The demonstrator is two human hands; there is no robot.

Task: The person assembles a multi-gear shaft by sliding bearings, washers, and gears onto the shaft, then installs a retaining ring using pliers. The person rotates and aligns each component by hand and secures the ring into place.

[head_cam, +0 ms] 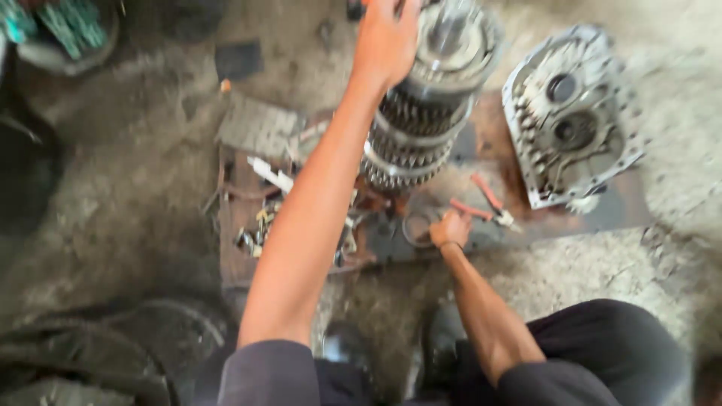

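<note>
up top, the left hand lies with its palm on the upper side of a tall grey steel gear shaft stacked with toothed rings; its fingertips run out of the far edge of view, so how far they curl cannot be told. lower, near the middle, the right hand is closed around a thin round metal ring on the rusty flat steel plate. red-handled pliers lie just right of that hand. a grey cast gearbox cover lies far right, over the plate's far edge. small bolts and bits crowd the left; bare gritty ground surrounds the plate.
</note>
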